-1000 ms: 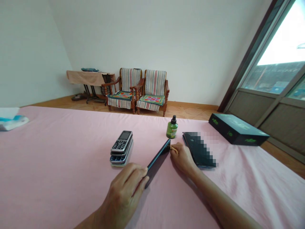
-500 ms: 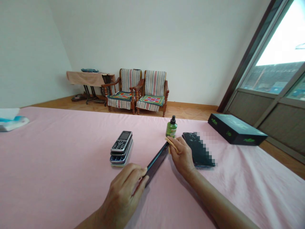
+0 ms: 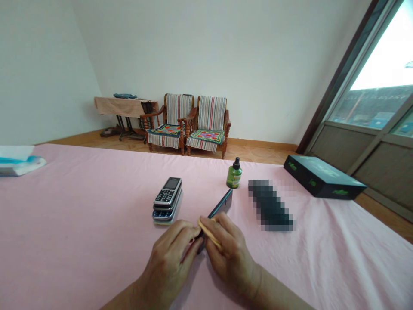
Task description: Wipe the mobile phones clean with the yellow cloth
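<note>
A dark smartphone (image 3: 220, 207) stands tilted on its long edge on the pink cloth. My left hand (image 3: 169, 267) grips its near end, fingers closed round it. My right hand (image 3: 227, 252) pinches a small yellowish cloth (image 3: 209, 234) against the phone's near part, right beside my left fingers. A stack of old keypad phones (image 3: 167, 203) lies just left of the smartphone. A small green bottle with a black cap (image 3: 234, 174) stands behind the phone's far end.
The pink-covered table (image 3: 80, 215) fills the view. A blurred dark item (image 3: 270, 206) lies to the right, a black box with green marks (image 3: 322, 176) at the far right edge. A white and blue pack (image 3: 17, 161) sits far left. Two striped chairs (image 3: 190, 125) stand behind.
My right hand with the yellowish cloth has slid along the smartphone from its far end to the near end, beside my left hand. My left hand kept its grip.
</note>
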The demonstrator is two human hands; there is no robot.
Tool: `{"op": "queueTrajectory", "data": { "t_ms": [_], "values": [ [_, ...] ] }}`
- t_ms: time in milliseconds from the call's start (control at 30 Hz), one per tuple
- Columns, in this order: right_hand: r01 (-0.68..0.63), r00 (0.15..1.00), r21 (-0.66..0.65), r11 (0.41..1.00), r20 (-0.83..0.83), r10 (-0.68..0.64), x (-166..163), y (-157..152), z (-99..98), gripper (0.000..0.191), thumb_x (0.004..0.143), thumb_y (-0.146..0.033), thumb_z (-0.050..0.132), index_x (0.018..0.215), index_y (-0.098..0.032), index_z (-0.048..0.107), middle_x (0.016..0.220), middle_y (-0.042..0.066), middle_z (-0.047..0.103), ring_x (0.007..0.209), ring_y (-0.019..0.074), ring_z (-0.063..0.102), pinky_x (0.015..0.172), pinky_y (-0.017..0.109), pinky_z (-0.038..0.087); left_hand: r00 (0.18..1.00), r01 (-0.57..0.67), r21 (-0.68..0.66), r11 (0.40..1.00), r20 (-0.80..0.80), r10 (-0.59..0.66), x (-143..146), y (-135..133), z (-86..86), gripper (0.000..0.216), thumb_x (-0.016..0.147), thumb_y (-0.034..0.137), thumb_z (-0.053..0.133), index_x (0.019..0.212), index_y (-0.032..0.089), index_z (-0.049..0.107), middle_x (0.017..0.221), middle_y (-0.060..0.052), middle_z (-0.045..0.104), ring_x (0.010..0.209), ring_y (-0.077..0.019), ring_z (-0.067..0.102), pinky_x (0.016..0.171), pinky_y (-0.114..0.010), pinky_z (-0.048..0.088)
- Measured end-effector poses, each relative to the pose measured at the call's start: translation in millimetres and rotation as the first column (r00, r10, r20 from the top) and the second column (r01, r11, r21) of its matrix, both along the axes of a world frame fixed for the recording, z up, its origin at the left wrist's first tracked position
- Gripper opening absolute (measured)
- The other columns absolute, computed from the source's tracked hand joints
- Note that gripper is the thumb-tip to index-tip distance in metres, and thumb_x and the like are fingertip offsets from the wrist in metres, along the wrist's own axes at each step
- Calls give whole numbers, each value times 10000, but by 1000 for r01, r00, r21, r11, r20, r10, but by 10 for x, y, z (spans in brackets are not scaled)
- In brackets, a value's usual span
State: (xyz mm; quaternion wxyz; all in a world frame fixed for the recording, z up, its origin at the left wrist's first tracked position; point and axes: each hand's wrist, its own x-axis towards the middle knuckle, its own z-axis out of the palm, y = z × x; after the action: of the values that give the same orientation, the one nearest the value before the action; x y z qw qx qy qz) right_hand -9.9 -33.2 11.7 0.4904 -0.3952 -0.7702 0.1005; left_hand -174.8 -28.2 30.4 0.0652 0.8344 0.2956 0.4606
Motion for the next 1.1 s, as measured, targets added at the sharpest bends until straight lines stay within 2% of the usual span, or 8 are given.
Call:
{"op": "queueTrajectory", "data": {
  "t_ms": [100, 200, 367, 467, 567, 733, 900, 1100],
  "values": [
    [28, 999, 18, 999, 26, -28, 39, 56, -27, 374, 880, -87, 443, 1207, -185, 595, 867, 67, 557, 792, 193, 537, 685, 311, 492, 1000, -31, 13, 999, 0, 31, -3, 2, 5, 152, 916, 64, 511, 954, 181, 599, 845, -34, 618, 780, -165, 633, 707, -261, 525],
    [166, 985, 23, 986, -51, -164, 195, 275, -46, 397, 882, -81, 412, 1215, -186, 602, 903, 72, 563, 819, 185, 558, 722, 304, 494, 998, -65, 48, 997, 3, 65, -2, 8, -8, 138, 901, 65, 528, 942, 176, 598, 836, -36, 620, 770, -168, 636, 701, -265, 528],
    [454, 883, -124, 882, -68, -464, 416, 631, -6, 340, 862, -166, 422, 1085, -137, 677, 843, 71, 591, 739, 184, 568, 643, 271, 459, 998, -60, 57, 997, 1, 60, -4, 11, -25, 151, 893, 49, 536, 961, 170, 593, 851, -40, 624, 785, -169, 639, 713, -271, 531],
    [472, 876, -193, 860, -7, -482, 475, 704, -5, 303, 838, -148, 412, 857, -137, 714, 713, 56, 616, 659, 175, 563, 567, 238, 402, 998, -65, 61, 996, 4, 65, -9, 17, -18, 148, 892, 53, 537, 956, 170, 600, 842, -39, 631, 771, -170, 643, 696, -273, 533],
    [460, 887, -260, 849, 85, -454, 524, 689, -63, 289, 773, -94, 435, 578, -165, 636, 529, 14, 561, 532, 142, 508, 502, 224, 313, 997, -80, 68, 994, 18, 79, -7, 29, -10, 138, 887, 67, 544, 947, 171, 611, 831, -39, 642, 756, -171, 648, 680, -268, 538],
    [491, 871, -300, 818, 195, -451, 591, 636, -146, 250, 728, -58, 464, 540, -172, 583, 503, 9, 546, 495, 127, 469, 506, 248, 257, 994, -89, 37, 995, 66, 87, -5, 47, -14, 123, 868, 87, 565, 925, 171, 633, 800, -32, 654, 729, -166, 652, 664, -259, 534],
    [520, 852, -296, 802, 246, -462, 564, 628, -139, 231, 774, -72, 468, 607, -170, 593, 571, 18, 561, 536, 132, 490, 527, 248, 265, 981, -106, -226, 968, 138, 139, -13, 67, 37, 70, 836, 174, 605, 860, 176, 671, 733, -15, 673, 635, -161, 648, 608, -258, 522],
    [511, 855, -270, 816, 260, -449, 542, 610, -155, 208, 797, -72, 482, 665, -165, 614, 675, 34, 584, 615, 142, 533, 562, 240, 295, 917, -12, -655, 756, 295, 270, -44, 175, 158, 174, 776, 315, 674, 790, 142, 679, 699, -30, 698, 626, -172, 650, 556, -235, 495]
  ]
}}
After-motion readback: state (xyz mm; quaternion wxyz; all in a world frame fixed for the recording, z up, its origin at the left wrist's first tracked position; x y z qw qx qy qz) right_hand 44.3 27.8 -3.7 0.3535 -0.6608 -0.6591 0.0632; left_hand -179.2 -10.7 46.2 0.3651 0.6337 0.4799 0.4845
